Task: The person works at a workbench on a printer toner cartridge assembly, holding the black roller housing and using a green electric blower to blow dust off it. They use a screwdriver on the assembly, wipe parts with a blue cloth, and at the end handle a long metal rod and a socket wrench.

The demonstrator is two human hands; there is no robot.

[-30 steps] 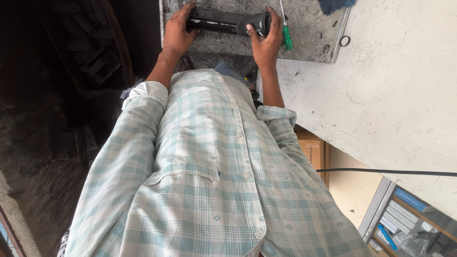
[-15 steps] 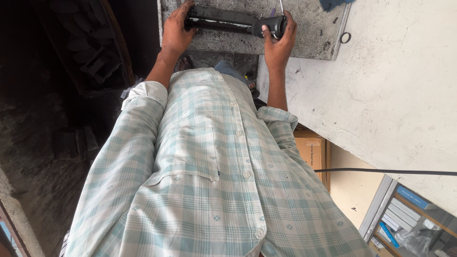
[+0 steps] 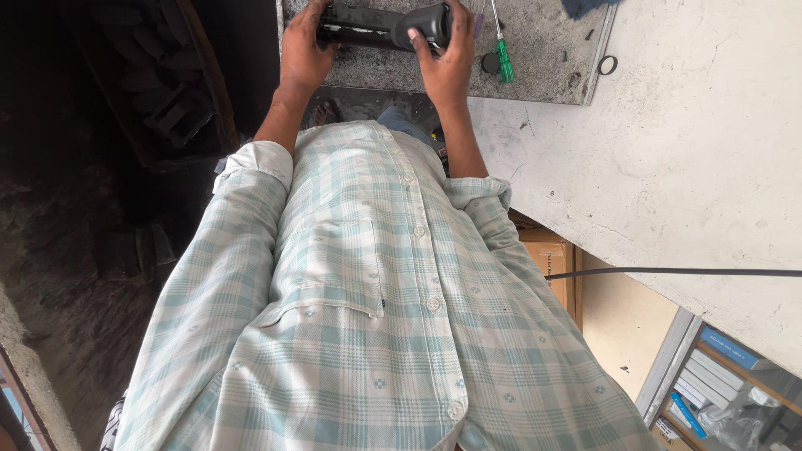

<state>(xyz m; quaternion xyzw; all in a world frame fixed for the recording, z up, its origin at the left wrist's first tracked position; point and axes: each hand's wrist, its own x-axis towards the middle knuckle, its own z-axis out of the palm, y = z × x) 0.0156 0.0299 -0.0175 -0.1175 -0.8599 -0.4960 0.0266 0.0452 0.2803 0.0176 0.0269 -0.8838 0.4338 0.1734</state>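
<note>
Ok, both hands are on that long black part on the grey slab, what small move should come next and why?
Probably free the right hand and reach for the green-handled screwdriver just beside it, while the left hand steadies the black part on the grey slab. Both hands grip it, and no tool is in hand.

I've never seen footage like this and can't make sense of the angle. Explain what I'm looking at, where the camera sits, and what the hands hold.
The camera is worn on a person's head and looks down their own body, so the checked shirt fills most of the picture and the hands appear at the top. The left hand and the right hand each grip one end of a long black part, held over a grey slab. On the slab, beside the right hand, lies a green-handled screwdriver, and a small dark ring sits at its edge on the white surface. A black cable crosses lower right.
</note>
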